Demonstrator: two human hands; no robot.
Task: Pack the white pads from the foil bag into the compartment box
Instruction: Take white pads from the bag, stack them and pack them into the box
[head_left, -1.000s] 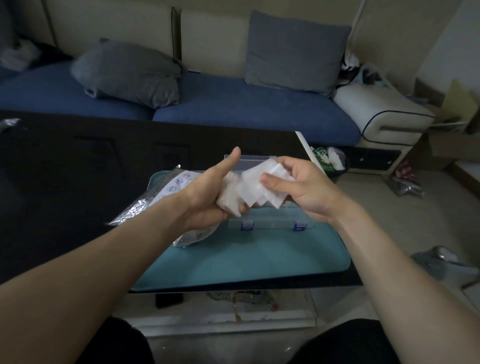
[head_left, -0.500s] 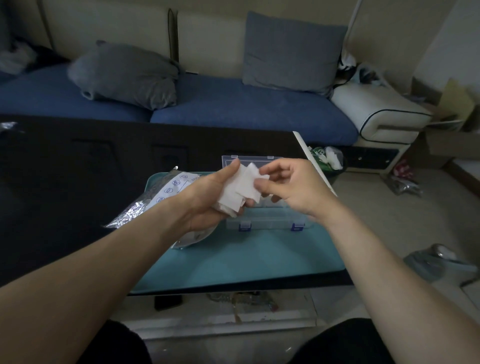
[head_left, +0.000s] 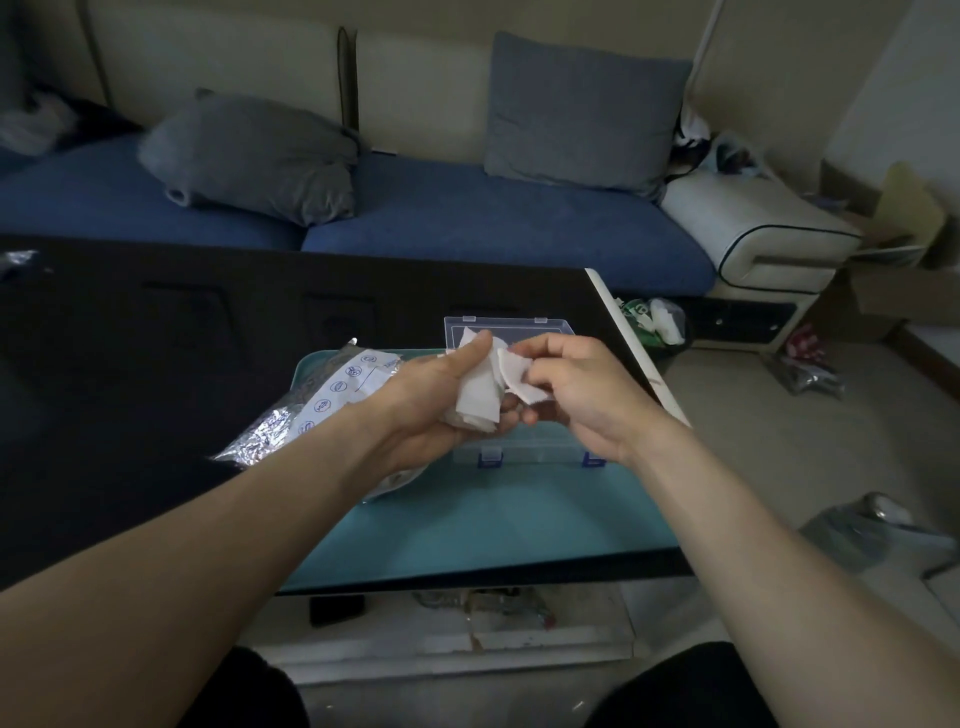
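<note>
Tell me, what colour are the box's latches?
Blue latches on the clear box, head view.

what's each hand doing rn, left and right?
Left hand: closed, holding a stack of white pads.
Right hand: closed, pinching one white pad off the stack, above the compartment box.

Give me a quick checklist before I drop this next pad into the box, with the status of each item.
1. Left hand holds the pad stack: ok.
2. Right hand pinches one pad apart from the stack: ok.
3. Box lid open: ok.
4. Free compartment in the box: cannot tell, hands cover it.
5. Box sits on the teal mat: ok.
6. Foil bag lies left of the box, out of the way: ok.
</note>
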